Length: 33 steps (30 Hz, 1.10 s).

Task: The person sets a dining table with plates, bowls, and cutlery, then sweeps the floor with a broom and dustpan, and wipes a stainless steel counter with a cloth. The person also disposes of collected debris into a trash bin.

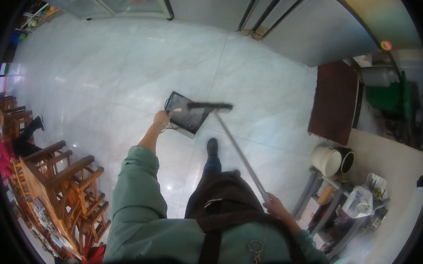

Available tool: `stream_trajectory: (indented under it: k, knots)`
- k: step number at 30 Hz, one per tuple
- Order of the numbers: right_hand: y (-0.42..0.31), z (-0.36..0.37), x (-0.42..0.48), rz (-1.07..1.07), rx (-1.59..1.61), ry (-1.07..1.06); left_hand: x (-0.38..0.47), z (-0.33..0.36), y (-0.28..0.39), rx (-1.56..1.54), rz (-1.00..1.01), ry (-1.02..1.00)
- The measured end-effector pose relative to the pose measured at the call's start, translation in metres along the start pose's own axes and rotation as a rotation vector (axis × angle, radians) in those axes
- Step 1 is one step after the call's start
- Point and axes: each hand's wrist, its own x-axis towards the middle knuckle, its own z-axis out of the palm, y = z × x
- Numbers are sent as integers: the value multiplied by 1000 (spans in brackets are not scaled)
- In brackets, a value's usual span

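Note:
My left hand (163, 117), with a bracelet at the wrist, is closed on the handle of a black dustpan (186, 120). The pan is low over or on the tiled floor; which of the two I cannot tell. Small pale bits show in it. My right hand (275, 205) grips the upper end of a broom's metal pole (241, 155). The broom's dark, narrow bristle head (211, 106) lies across the right edge of the dustpan, partly over the pan and partly over the floor. One dark shoe (212, 146) of mine stands just below the pan.
Wooden stools (85, 182) and a table (37, 183) stand at the left, with a person (8, 152) beside them. Metal and glass-door cabinets (136, 0) line the far side. A dark red mat (333, 103), a white bucket (325, 160) and a cluttered rack (325, 208) are at the right.

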Motion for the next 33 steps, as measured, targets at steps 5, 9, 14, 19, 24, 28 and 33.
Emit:
stream_trajectory:
  k: [5, 9, 14, 19, 24, 28, 33]
  knots:
    - [-8, -28, 14, -107, -158, 294, -4, 4, -1, 52, 43, -15]
    - [-27, -44, 21, -125, -1, 346, -28, 8, 6, -70, -3, 45]
    - [-54, -54, 75, -196, -57, 308, -24, 9, 18, -76, -7, 24]
    - [-38, -20, 148, -204, -433, 323, -17, 9, 14, -27, 14, 76]
    - [-6, 3, 96, -114, -667, 167, -14, 15, 9, 18, 31, 95]
    - [1, -13, 32, -69, -131, -144, -26, 18, 12, 16, 98, 19]
    - [41, -29, -26, 12, 318, -87, -43, 25, 42, 7, 209, 1]
